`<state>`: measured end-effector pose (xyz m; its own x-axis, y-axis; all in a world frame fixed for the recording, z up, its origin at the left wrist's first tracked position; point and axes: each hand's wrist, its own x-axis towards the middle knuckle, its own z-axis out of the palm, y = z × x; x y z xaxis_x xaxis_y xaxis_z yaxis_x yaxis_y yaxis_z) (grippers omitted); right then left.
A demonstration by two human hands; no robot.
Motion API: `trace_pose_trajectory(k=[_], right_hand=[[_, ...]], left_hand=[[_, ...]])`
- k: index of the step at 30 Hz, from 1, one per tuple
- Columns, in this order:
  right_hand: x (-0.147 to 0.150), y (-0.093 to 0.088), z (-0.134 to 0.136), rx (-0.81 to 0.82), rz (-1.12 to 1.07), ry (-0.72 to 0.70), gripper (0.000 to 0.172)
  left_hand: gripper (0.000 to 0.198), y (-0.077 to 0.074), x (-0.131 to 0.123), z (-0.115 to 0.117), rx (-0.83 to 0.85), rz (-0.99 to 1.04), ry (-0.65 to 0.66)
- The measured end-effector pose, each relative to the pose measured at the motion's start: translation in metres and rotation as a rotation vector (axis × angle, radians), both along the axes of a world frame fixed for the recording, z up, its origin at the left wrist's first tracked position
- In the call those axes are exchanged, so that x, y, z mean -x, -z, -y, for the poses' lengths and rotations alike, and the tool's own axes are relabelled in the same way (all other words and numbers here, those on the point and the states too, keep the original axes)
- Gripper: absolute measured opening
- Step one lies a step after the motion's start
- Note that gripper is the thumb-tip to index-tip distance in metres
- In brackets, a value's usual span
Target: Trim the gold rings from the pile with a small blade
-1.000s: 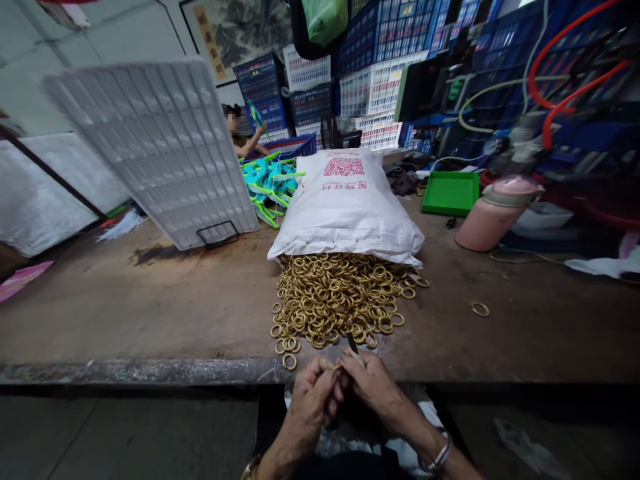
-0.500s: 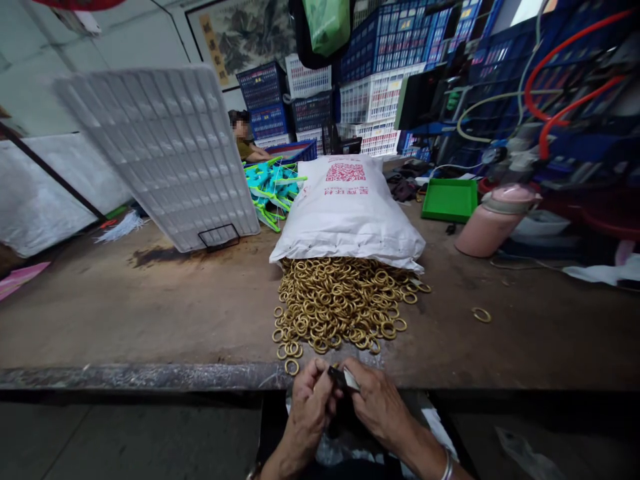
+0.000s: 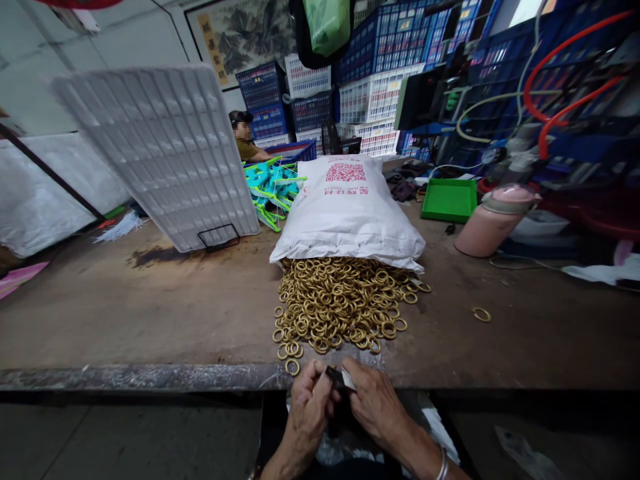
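Observation:
My left hand (image 3: 309, 408) and my right hand (image 3: 376, 400) meet at the table's near edge, just below a pile of brass rings (image 3: 340, 301). Both are closed in a pinch around a small dark tool with a pale blade (image 3: 339, 379) held between them. What else the left fingers hold is hidden. The rings spill from the open mouth of a white sack (image 3: 349, 208) lying on the brown table (image 3: 150, 307). One loose ring (image 3: 292, 366) lies right by my left fingers.
A white moulded tray (image 3: 160, 150) leans on a wire stand at the back left. Turquoise plastic parts (image 3: 273, 183), a green tray (image 3: 450, 198) and a pink flask (image 3: 493, 220) stand behind. A single ring (image 3: 481, 314) lies to the right. Another person sits far back among stacked crates.
The tool has turned from pointing up at the pile to lying flatter between my hands. The ring seen at my left fingertips a second ago no longer shows.

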<state>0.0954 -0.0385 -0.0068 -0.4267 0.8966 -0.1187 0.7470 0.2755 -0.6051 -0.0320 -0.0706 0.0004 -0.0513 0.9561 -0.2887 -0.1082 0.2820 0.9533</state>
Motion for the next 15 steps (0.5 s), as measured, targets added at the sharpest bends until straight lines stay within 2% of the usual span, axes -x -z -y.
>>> trace_pose_trajectory(k=[9,15], right_hand=[[0.006,0.002,0.002,-0.004,0.066,-0.015,0.028],[0.002,-0.001,-0.003,-0.006,0.151,0.025,0.029]], left_hand=[[0.038,0.005,0.001,0.005,-0.046,-0.014,-0.039],[0.038,-0.012,-0.001,0.019,-0.155,-0.046,0.024]])
